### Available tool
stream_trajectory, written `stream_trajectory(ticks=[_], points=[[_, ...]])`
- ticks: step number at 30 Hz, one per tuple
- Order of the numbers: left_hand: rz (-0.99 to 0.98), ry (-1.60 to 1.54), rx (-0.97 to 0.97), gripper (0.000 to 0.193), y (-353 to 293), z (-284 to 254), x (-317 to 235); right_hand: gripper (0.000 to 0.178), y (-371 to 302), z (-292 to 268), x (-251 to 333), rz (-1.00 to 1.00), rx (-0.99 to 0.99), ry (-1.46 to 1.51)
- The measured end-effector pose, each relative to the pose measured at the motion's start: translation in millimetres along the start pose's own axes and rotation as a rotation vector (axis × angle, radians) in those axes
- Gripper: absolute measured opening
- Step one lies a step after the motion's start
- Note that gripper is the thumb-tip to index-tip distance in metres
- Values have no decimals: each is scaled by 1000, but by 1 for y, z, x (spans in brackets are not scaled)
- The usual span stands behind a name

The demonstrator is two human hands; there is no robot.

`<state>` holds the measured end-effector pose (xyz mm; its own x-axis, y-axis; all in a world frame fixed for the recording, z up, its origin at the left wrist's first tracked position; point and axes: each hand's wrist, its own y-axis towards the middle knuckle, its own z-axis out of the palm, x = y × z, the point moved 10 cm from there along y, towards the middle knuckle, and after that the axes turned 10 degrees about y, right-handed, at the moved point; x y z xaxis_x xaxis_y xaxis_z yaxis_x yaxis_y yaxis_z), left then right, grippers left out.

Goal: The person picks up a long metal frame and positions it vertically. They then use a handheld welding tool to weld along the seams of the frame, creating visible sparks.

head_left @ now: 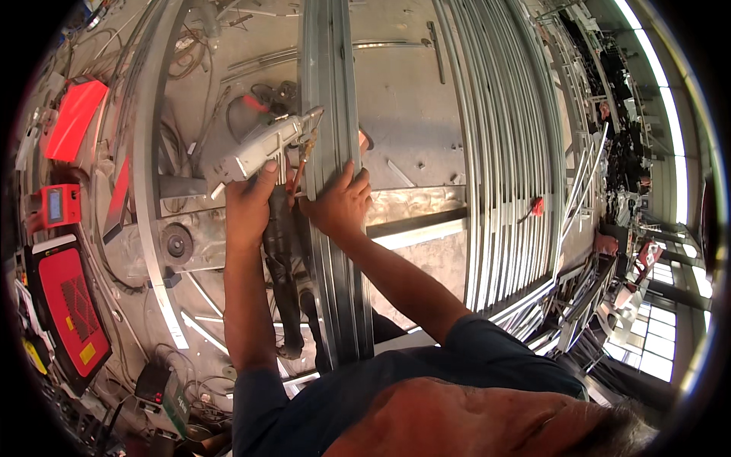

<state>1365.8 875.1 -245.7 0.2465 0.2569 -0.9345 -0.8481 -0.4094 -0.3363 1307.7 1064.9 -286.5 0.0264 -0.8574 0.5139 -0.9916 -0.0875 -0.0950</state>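
Observation:
A silver welding gun (266,146) with a pointed nozzle and a thin copper-coloured wire guide (303,161) lies across in front of me. My left hand (250,199) is wrapped round its grip, the thumb up against the body. The nozzle tip is at the long grey metal profile (333,84); whether it touches I cannot tell. Spanning that profile, my right hand (340,204) clasps it just below the nozzle, fingers over the right edge and thumb side at the left. A dark sleeved cable (283,286) hangs down from the gun.
Several long thin metal bars (506,137) run parallel on the right, with a small red object (537,206) on them. A metal beam (146,137) runs along the left. Beyond it stand a red machine (70,312) and a red box with a screen (59,206). Cables litter the floor.

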Motion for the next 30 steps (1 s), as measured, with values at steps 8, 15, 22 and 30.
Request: stream_trajectory(ticks=[8, 15, 22, 30], points=[[82, 29, 14, 37, 0, 15, 5, 96, 1, 2, 4, -26, -90, -21], [22, 121, 49, 38, 21, 18, 36, 74, 2, 6, 4, -107, -124, -46], [-30, 62, 72, 38, 17, 24, 30, 60, 1, 4, 5, -95, -135, -51], [-50, 114, 44, 40, 16, 25, 28, 53, 1, 3, 6, -96, -148, -75]])
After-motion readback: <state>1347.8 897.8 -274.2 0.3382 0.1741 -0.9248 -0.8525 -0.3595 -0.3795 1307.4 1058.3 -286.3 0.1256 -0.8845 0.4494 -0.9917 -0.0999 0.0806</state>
